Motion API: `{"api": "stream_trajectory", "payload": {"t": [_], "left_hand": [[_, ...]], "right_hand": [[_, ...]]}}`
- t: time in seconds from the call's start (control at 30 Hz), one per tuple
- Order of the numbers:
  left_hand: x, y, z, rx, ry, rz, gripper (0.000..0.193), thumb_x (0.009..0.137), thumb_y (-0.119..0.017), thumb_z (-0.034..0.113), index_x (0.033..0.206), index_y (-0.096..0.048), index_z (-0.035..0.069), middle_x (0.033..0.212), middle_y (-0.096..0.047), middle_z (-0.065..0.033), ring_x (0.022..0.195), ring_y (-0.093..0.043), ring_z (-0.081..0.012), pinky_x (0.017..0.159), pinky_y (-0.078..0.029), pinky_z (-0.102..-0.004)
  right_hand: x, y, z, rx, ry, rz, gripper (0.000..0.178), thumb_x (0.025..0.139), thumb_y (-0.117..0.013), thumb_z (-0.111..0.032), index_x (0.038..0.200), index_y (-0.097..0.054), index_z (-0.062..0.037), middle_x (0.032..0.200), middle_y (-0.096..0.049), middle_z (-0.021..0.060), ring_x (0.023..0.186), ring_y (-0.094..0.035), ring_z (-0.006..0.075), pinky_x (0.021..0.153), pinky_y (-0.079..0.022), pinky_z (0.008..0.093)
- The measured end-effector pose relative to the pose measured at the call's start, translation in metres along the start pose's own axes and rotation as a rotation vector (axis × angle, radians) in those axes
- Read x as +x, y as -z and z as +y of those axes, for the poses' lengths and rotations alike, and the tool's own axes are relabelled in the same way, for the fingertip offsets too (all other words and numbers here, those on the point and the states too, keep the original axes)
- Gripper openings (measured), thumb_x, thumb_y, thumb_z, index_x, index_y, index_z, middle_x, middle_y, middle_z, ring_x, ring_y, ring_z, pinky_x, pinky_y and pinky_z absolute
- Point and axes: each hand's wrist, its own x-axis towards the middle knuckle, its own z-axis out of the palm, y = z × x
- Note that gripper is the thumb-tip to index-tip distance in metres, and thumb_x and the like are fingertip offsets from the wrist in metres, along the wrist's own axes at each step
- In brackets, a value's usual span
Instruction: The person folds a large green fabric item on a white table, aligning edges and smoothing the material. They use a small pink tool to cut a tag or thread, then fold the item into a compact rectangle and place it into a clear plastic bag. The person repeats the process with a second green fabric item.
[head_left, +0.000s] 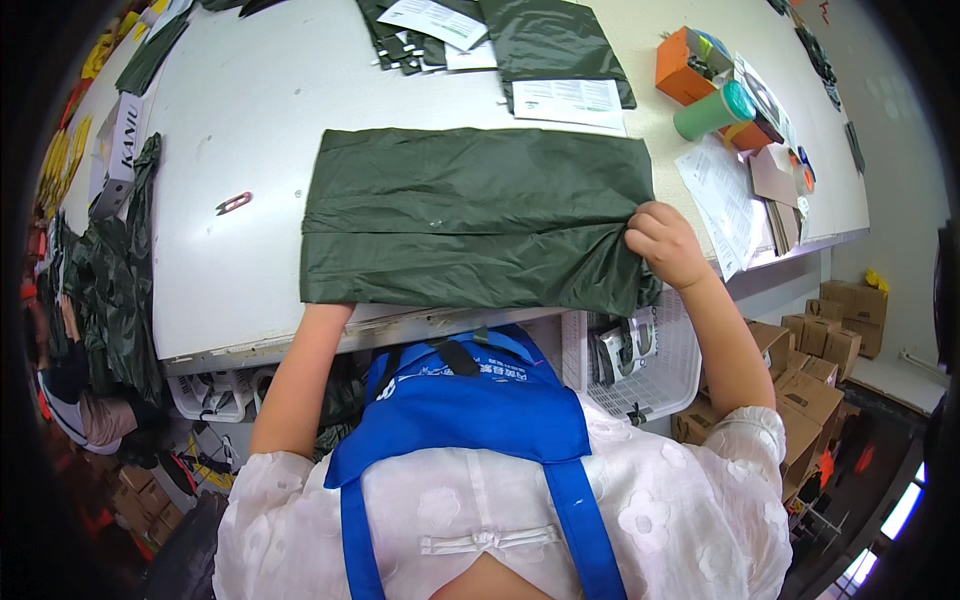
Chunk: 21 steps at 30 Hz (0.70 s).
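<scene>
A dark green folded sheet of thin, shiny fabric (470, 200) lies across the near part of the white table, creased along its length. My right hand (665, 243) grips its right edge, fingers closed on the bunched cloth, and wrinkles run out from that grip. On the left, my wrist (328, 318) goes in under the fabric's near edge, so the cloth covers my left hand and hides its fingers. Small red-handled thread snips (234, 204) rest on the table to the left of the fabric.
Farther back lie more folded dark green pieces (555, 45) with white printed sheets (568, 101). An orange box (685, 68), a green bottle (714, 110) and papers (722, 200) stand at the right. Below the table edge is a white plastic basket (675, 365); cardboard boxes (800, 400) are stacked beyond.
</scene>
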Motion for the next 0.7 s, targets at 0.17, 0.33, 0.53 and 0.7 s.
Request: {"api": "stream_trajectory", "payload": {"t": [0.17, 0.33, 0.53, 0.7], "left_hand": [[-0.025, -0.017, -0.023, 0.448, -0.039, -0.109, 0.057, 0.098, -0.048, 0.030, 0.146, -0.033, 0.005, 0.150, -0.034, -0.0121, 0.136, -0.034, -0.0267, 0.114, -0.025, -0.0390], [-0.052, -0.032, -0.032, 0.729, -0.061, -0.113, 0.054, 0.097, -0.049, 0.032, 0.144, -0.039, 0.008, 0.148, -0.037, -0.0141, 0.136, -0.034, -0.0301, 0.113, -0.027, -0.0405], [-0.038, -0.048, -0.033, 0.953, -0.152, -0.041, 0.056, 0.097, -0.045, 0.038, 0.144, -0.038, 0.009, 0.149, -0.036, -0.0141, 0.137, -0.032, -0.0306, 0.114, -0.024, -0.0419], [-0.030, -0.039, -0.022, 0.890, -0.145, 0.005, 0.058, 0.097, -0.044, 0.041, 0.144, -0.039, 0.009, 0.149, -0.036, -0.0141, 0.137, -0.032, -0.0309, 0.114, -0.023, -0.0423]], "right_hand": [[-0.054, -0.046, 0.004, 0.143, -0.225, -0.071, 0.010, 0.073, -0.055, -0.006, 0.082, -0.059, -0.0057, 0.089, -0.059, 0.0077, 0.098, -0.056, 0.0267, 0.083, -0.048, 0.0359], [-0.061, -0.056, -0.011, 0.437, -0.912, 0.237, 0.019, 0.085, -0.056, -0.008, 0.102, -0.062, -0.0021, 0.105, -0.061, 0.0138, 0.103, -0.059, 0.0289, 0.091, -0.045, 0.0321], [-0.043, -0.107, -0.018, 0.463, -1.482, 0.284, 0.045, 0.094, -0.055, -0.039, 0.110, -0.053, 0.0035, 0.096, -0.063, 0.0283, 0.094, -0.059, 0.0462, 0.082, -0.046, 0.0456], [-0.041, -0.077, -0.023, 0.253, -1.460, 0.412, 0.032, 0.095, -0.054, -0.032, 0.091, -0.053, -0.0006, 0.085, -0.061, 0.0285, 0.083, -0.055, 0.0498, 0.070, -0.044, 0.0513]]}}
